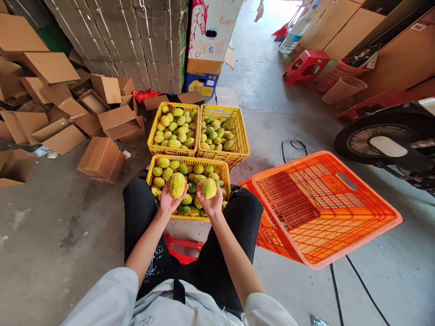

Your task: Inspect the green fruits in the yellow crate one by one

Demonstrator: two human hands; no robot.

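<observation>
A ridged, oval yellow-green fruit (176,185), papaya-like in shape, rests in my left hand (167,202), the fingers curled round it from below. My right hand (212,205) grips a smaller, more pointed yellow-green fruit (209,188) the same way. Both hands are held above the front yellow crate (190,218), between my knees. Many similar fruits, yellow to dark green, fill this crate, partly hidden by my hands. Behind it stand two more yellow crates, the left one (172,151) and the right one (242,131), both holding such fruits.
By my right knee a tilted orange crate (326,258) stands on the floor. Small open cardboard boxes (102,158) lie heaped at left, below stacked flattened cartons (136,45). A motorcycle wheel (370,138), a red stool (306,65) and black cable (336,290) are at right.
</observation>
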